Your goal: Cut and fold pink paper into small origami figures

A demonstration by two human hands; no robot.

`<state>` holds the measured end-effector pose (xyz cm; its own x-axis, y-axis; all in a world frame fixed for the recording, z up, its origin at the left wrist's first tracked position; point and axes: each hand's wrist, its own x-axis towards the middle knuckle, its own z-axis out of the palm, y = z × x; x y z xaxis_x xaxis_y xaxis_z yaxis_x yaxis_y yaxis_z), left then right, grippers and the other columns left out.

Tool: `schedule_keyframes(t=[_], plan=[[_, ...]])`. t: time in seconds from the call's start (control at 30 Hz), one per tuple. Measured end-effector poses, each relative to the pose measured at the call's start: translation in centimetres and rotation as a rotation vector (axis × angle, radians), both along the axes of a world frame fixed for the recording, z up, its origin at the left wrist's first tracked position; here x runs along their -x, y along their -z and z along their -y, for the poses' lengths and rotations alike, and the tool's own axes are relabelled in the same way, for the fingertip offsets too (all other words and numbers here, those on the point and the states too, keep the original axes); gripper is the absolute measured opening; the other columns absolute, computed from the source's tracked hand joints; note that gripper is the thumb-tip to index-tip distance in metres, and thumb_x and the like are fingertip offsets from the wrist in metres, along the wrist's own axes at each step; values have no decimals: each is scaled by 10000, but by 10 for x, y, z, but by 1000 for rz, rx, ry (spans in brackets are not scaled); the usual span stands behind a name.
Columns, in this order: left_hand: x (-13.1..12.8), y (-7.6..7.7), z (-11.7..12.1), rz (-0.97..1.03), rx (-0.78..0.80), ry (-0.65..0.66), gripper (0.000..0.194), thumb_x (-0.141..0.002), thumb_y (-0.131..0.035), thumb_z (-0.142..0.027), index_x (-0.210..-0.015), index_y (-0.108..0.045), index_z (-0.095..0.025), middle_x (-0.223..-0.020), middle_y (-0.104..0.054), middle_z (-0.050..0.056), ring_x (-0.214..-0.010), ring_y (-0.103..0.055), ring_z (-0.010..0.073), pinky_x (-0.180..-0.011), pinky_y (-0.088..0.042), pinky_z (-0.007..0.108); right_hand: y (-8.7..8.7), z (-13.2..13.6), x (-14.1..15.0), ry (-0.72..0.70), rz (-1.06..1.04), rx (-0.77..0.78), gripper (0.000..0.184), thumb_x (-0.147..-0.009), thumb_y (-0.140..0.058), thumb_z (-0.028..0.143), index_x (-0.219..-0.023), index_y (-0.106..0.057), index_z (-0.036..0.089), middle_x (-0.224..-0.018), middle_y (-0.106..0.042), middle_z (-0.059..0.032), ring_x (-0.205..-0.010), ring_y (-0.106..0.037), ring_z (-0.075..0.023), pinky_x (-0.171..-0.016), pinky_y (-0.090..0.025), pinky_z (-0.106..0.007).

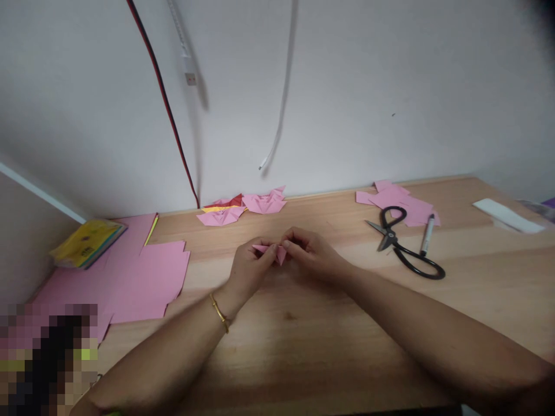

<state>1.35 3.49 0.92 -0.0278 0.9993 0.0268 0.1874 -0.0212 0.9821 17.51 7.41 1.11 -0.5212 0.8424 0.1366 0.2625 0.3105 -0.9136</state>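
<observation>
Between my two hands, above the middle of the wooden table, is a small folded piece of pink paper (281,256) with a point facing down toward me. My left hand (255,260) pinches its left side between thumb and fingers. On the right side, my right hand (310,251) grips the paper the same way, thumb near the top edge. Parts of the paper are hidden behind the fingers. Beyond my hands, finished-looking folded pink paper shapes (264,203) lie against the wall, with a red and yellow folded piece (223,203) among them.
Black-handled scissors (391,238) and a marker (427,235) lie at right, near pink paper scraps (403,202). A white strip (508,215) is farther right. Pink sheets (147,283), a yellow pencil (151,230) and a yellow packet (89,242) are left. Cables (162,86) hang along the wall.
</observation>
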Motion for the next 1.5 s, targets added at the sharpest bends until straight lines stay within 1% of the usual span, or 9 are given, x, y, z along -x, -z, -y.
schedule_keyframes(t=[0.27, 0.47, 0.63, 0.73, 0.9, 1.07, 1.2, 1.33, 1.5], plan=[[1, -5, 1, -114, -63, 60, 191, -793, -552, -227, -628, -620, -160, -660, -617, 2, -664, -553, 118, -656, -417, 224, 5, 3, 1, -24, 77, -21, 170, -849, -490, 291, -755, -553, 164, -693, -582, 2, -625, -478, -109, -580, -364, -233], [3, 1, -2, 59, 39, 95, 194, -794, -552, -268, -653, -614, -150, -662, -616, 15, -662, -553, 125, -658, -422, 237, 4, 2, -2, -83, 76, -28, 193, -887, -451, 298, -796, -551, 160, -740, -585, -12, -672, -500, -120, -622, -387, -246], [4, 4, -5, 121, 76, 45, 156, -758, -585, -249, -646, -605, -143, -646, -601, 11, -635, -541, 119, -625, -417, 227, 6, -2, -5, -151, 17, -5, 195, -902, -431, 283, -864, -577, 159, -807, -605, -25, -748, -537, -133, -682, -412, -258], [3, 4, -4, 130, 69, 27, 166, -759, -589, -267, -650, -618, -145, -656, -614, 15, -644, -554, 125, -628, -423, 230, 7, -3, -4, -120, 7, 19, 177, -888, -444, 260, -839, -584, 162, -803, -612, -23, -742, -543, -133, -669, -413, -254], [2, 0, -1, -5, 3, 53, 205, -781, -576, -287, -638, -642, -155, -668, -635, 18, -668, -574, 134, -653, -432, 234, 6, 0, -1, -45, 2, -18, 117, -844, -493, 236, -786, -566, 165, -747, -609, -7, -682, -526, -116, -623, -394, -237], [2, -1, 0, -102, -17, 46, 114, -734, -623, -271, -740, -681, -173, -737, -672, 17, -711, -590, 147, -659, -444, 237, 7, 4, 0, 29, 49, -72, 108, -803, -538, 243, -729, -525, 166, -648, -540, 20, -593, -451, -97, -533, -338, -219], [0, -1, -1, -150, -1, -8, 62, -684, -604, -176, -691, -666, -173, -694, -652, -1, -665, -569, 134, -612, -427, 224, 8, 5, 1, 24, 59, -90, 115, -785, -553, 251, -715, -514, 168, -635, -519, 27, -581, -434, -92, -524, -320, -217], [-1, -3, 0, -142, 3, 25, 94, -671, -578, -152, -606, -642, -173, -641, -634, -8, -641, -555, 128, -618, -421, 224, 6, 6, 1, -1, 72, -64, 102, -781, -552, 242, -715, -523, 169, -643, -543, 21, -577, -435, -94, -528, -323, -220], [0, -3, -2, -46, 67, 17, 107, -664, -565, -138, -600, -647, -164, -628, -638, -2, -631, -551, 123, -601, -402, 217, 6, 4, 0, -62, 0, -41, 108, -800, -480, 172, -751, -575, 173, -748, -625, -6, -693, -545, -123, -633, -401, -244]])
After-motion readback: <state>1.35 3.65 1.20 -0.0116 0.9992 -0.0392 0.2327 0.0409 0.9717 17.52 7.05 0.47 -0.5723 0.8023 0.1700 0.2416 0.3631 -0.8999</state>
